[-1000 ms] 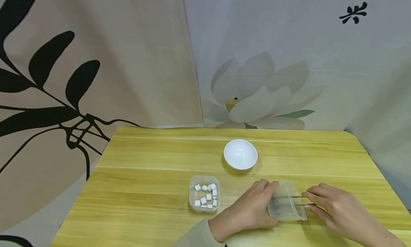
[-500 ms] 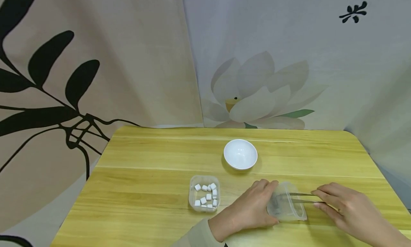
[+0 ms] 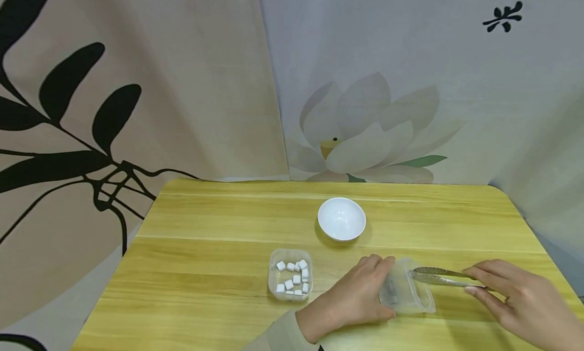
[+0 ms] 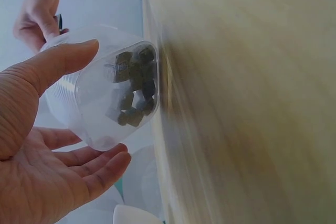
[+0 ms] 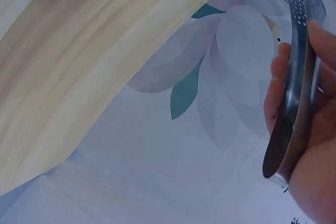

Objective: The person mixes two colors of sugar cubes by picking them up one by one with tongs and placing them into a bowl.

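Head view: the left hand rests flat against the near-left side of a clear pouch lying on the wooden table, fingers fairly straight, steadying it. The right hand pinches metal tongs by their rear end. The tongs lie almost level, long axis running left to right, tips pointing left at the pouch's open edge and just touching it. Left of the pouch stands a clear tub of white cubes; beyond it, a white bowl.

Left wrist view: the left hand shows an open palm, thumb and fingers extended beside the tub, not wrapped round it.

Right wrist view: the right hand is closed on the tongs, thumb and fingers pressing both perforated arms.

Judgement: the tongs appear to be clearing the pouch. The next move calls for lifting the tips free without dragging the pouch.
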### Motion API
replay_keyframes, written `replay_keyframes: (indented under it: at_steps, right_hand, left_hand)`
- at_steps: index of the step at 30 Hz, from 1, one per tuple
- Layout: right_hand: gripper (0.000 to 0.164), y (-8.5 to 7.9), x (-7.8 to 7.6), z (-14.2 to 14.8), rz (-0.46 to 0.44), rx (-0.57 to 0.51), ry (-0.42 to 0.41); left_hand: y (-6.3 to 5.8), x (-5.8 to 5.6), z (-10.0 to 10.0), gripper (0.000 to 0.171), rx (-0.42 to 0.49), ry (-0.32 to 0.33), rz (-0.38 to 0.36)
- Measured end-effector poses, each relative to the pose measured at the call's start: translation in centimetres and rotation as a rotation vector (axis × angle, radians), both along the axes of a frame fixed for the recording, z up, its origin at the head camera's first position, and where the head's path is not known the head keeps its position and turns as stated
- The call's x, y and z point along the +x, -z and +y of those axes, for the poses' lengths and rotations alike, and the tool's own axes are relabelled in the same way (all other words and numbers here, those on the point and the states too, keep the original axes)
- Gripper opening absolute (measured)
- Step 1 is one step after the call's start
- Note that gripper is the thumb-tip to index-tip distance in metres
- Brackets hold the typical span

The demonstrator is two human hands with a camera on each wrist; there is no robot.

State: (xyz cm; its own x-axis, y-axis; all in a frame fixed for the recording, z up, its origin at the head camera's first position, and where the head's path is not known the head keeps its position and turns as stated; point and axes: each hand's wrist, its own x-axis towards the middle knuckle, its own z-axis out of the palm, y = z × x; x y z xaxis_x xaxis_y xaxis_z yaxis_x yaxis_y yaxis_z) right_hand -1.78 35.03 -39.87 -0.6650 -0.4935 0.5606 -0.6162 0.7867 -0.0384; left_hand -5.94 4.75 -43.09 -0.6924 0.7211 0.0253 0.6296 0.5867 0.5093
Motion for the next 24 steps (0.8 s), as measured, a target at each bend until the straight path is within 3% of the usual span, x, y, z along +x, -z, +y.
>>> replay_keyframes:
  at_steps: [12, 17, 24]
  right_hand:
    - [0.065, -1.7, -0.7, 0.2, 0.017, -0.064, 0.012]
    - [0.065, -1.7, -2.5, -0.9, 0.053, -0.108, 0.005]
    - [0.064, -1.2, -6.3, -3.3, 0.07, -0.151, -0.068]
  left_hand:
    - [-0.1, 0.0, 0.0, 0.095, -0.002, 0.003, 0.007]
    - [0.0, -0.1, 0.0, 0.094, -0.011, -0.001, 0.018]
    - [0.1, -0.1, 0.1, 0.091, -0.016, -0.002, 0.023]
